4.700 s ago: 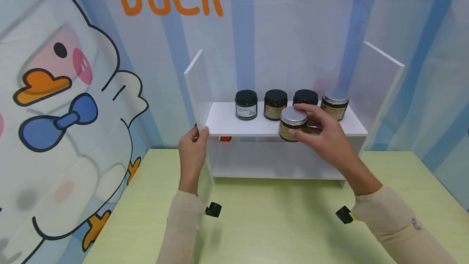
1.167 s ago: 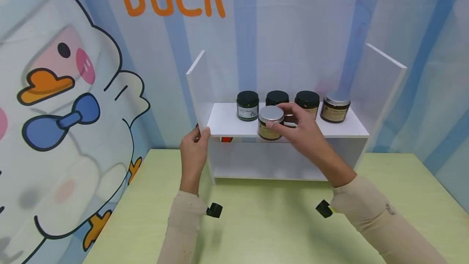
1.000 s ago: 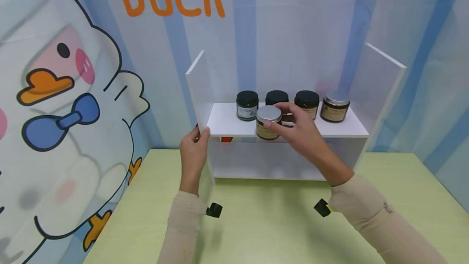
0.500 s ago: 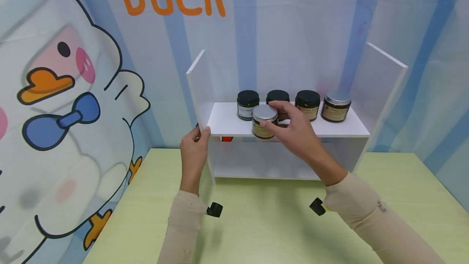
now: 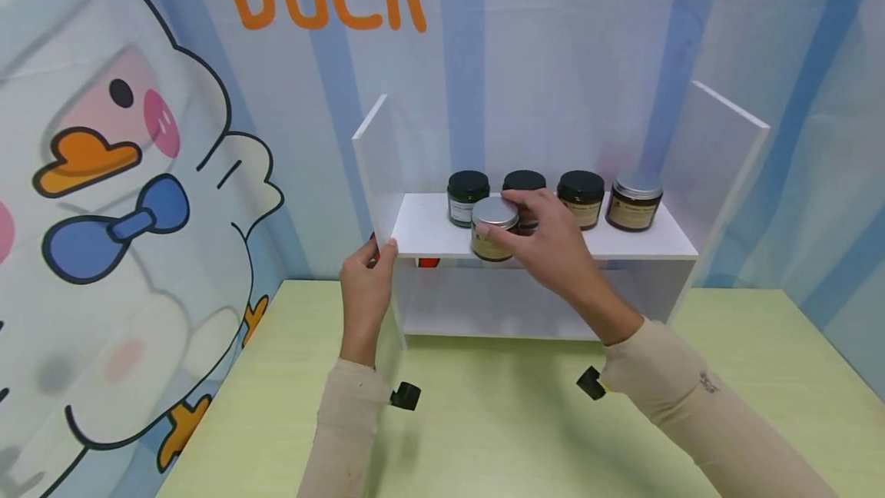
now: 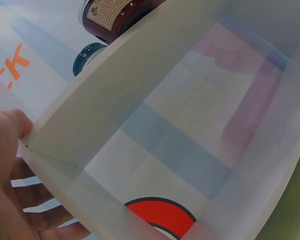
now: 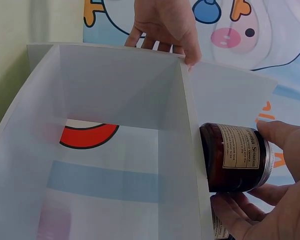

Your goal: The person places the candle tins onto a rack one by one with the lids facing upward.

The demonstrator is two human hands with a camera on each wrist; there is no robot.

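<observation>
My left hand (image 5: 365,290) grips the left side of a white two-tier shelf (image 5: 425,235), thumb at the front edge and the other fingers round the outer face. With thumb and fingers, my right hand (image 5: 556,248) holds an amber glass candle jar (image 5: 495,211) with a silver lid and tan label. The jar is upright at the upper board's front edge; in the right wrist view the candle jar's (image 7: 239,160) base is right at the board. Behind it stand a green jar (image 5: 468,198) with a black lid and a black-lidded amber jar (image 5: 523,179), partly hidden by my right fingers.
Further right on the upper board are another black-lidded jar (image 5: 581,194) and a silver-lidded jar (image 5: 634,206). Tall side panels, such as the right panel (image 5: 719,152), rise at both ends. The shelf stands on a pale green table (image 5: 484,421) before a printed duck backdrop (image 5: 553,60).
My right hand has moved the held candle jar leftward along the shelf's front edge, from before the third jar to between the first two. The left hand keeps its grip.
</observation>
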